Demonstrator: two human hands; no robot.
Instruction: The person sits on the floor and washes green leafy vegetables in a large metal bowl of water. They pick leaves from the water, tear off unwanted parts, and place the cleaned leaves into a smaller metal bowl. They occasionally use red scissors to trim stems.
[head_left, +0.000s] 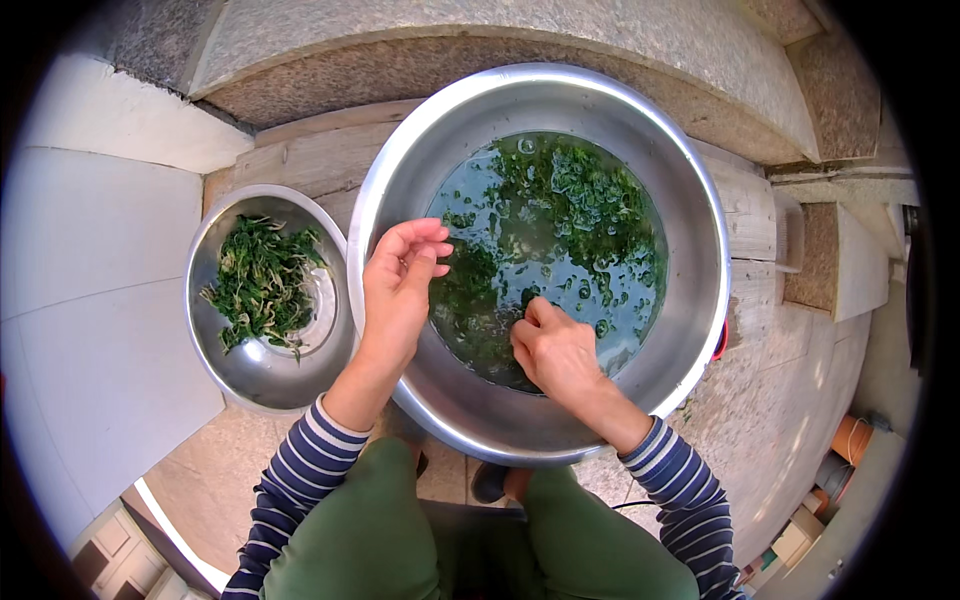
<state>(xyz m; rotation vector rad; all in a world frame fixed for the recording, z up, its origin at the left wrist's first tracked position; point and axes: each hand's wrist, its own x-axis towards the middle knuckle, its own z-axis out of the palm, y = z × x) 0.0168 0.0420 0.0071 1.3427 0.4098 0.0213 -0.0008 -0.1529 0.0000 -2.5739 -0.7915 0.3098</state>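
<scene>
A large stainless steel basin (480, 420) stands before me, holding murky water with leafy greens (600, 202) afloat and sunk in it. My right hand (559, 345) is at the water's surface in the near half, its fingers bent together. Dark green bits show beside its knuckles, but its fingertips are hidden, so I cannot see whether they pinch a leaf. Above the basin's left side, my left hand (401, 277) is raised with fingers loosely curled and thumb apart; nothing shows in it. Left of the basin, a smaller metal bowl (259, 390) holds a heap of wet greens (262, 277) with pale stems.
Both vessels rest by weathered wooden boards (315, 161) below a stone step (525, 22). A white panel (105, 300) flanks the small bowl. A red rim (721, 341) peeks out right of the basin. Flowerpots (851, 439) stand at far right. My knees are close below.
</scene>
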